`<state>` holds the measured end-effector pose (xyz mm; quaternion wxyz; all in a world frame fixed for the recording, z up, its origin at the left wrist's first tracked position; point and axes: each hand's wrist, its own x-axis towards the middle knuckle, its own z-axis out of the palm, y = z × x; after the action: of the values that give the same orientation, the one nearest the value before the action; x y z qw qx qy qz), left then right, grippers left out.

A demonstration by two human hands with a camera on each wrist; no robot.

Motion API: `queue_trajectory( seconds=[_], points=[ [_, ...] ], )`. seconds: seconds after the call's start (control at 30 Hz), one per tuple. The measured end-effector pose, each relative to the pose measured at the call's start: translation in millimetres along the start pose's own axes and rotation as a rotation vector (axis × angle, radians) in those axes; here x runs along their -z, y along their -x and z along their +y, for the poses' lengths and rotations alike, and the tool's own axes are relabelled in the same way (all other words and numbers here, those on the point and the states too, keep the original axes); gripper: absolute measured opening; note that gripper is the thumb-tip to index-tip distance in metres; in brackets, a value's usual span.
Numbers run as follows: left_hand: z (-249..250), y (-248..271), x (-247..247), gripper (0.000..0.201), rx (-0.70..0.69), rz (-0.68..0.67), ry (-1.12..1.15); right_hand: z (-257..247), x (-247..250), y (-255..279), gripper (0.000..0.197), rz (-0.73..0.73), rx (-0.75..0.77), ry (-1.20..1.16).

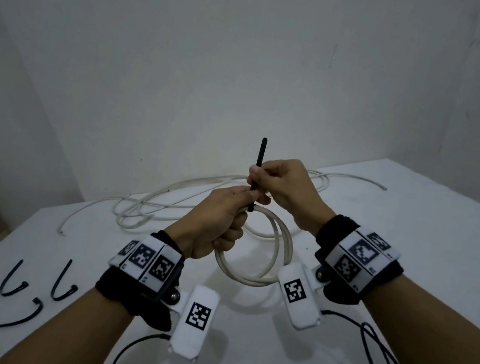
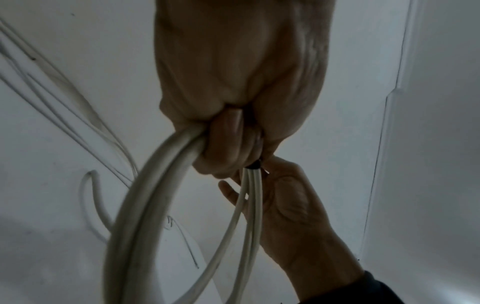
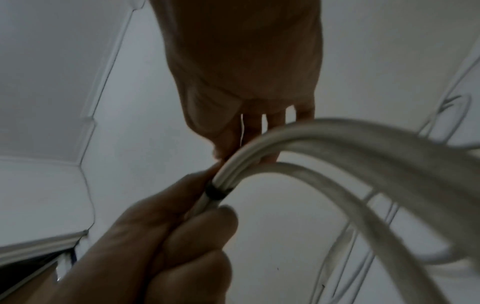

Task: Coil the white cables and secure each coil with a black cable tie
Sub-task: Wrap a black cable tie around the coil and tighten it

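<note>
A coil of white cable [image 1: 265, 257] hangs above the white table [image 1: 412, 226]. My left hand [image 1: 220, 222] grips the coil at its top, fingers curled round the strands [image 2: 161, 164]. A black cable tie [image 1: 257, 165] is wrapped round the bundle there, its tail pointing straight up. My right hand [image 1: 282, 185] pinches that tail just above the coil. The tie's black band [image 3: 217, 193] circles the strands in the right wrist view, beside my left hand's fingers [image 3: 182, 226]. In the left wrist view the band [image 2: 254, 164] shows only as a dark spot.
More loose white cable [image 1: 147, 208] lies tangled on the table behind the hands, one end reaching far right [image 1: 381, 186]. Three spare black cable ties [image 1: 12, 281] lie at the table's front left. Black wires [image 1: 378, 352] trail off the front right. A wall stands close behind.
</note>
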<state>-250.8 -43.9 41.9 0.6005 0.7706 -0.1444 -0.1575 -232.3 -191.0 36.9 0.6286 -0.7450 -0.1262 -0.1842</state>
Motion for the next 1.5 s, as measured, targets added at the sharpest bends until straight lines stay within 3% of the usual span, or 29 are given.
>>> queue_trajectory(
  seconds=[0.13, 0.27, 0.47, 0.6, 0.7, 0.77, 0.83, 0.87, 0.93, 1.0, 1.07, 1.23, 1.37, 1.5],
  points=[
    [-3, -2, 11, 0.025, -0.033, 0.106, 0.168, 4, 19, 11, 0.041, -0.226, -0.203, -0.096],
    [-2, -5, 24, 0.025, -0.028, 0.149, 0.314, 16, 20, 36, 0.039, -0.401, -0.28, -0.294],
    [-13, -4, 22, 0.019, -0.02, 0.208, 0.32, 23, 13, 38, 0.033, -0.301, -0.294, -0.411],
    [-20, -3, 24, 0.017, -0.041, 0.218, 0.324, 22, 0, 34, 0.032, -0.257, -0.391, -0.519],
    [-22, -3, 20, 0.022, -0.072, 0.37, 0.274, 20, -8, 32, 0.032, -0.214, -0.472, -0.594],
    [-27, -3, 16, 0.032, -0.167, 0.597, 0.104, 20, -10, 30, 0.031, -0.167, -0.505, -0.665],
    [-30, 5, 10, 0.032, -0.466, 0.798, -0.137, 18, -11, 28, 0.031, -0.131, -0.547, -0.764],
    [-31, 10, 7, 0.025, -0.645, 0.826, -0.267, 17, -11, 27, 0.031, -0.119, -0.572, -0.812],
    [-35, 20, -1, 0.012, -0.828, 0.664, -0.496, 15, -11, 26, 0.033, -0.108, -0.622, -0.889],
    [-43, 24, -6, 0.019, -0.77, 0.398, -0.644, 15, -12, 26, 0.035, -0.103, -0.66, -0.942],
    [-51, 23, -5, 0.033, -0.688, 0.268, -0.752, 18, -12, 26, 0.034, -0.076, -0.689, -0.97],
    [-50, 20, -1, 0.026, -0.607, 0.192, -0.817, 23, -8, 26, 0.03, -0.015, -0.755, -1.084],
    [-46, 16, 2, 0.013, -0.578, 0.237, -0.634, 19, -8, 27, 0.035, -0.071, -0.686, -0.959],
    [-44, 15, 5, 0.028, -0.516, 0.271, -0.433, 16, -5, 28, 0.022, -0.124, -0.592, -0.791]
  ],
)
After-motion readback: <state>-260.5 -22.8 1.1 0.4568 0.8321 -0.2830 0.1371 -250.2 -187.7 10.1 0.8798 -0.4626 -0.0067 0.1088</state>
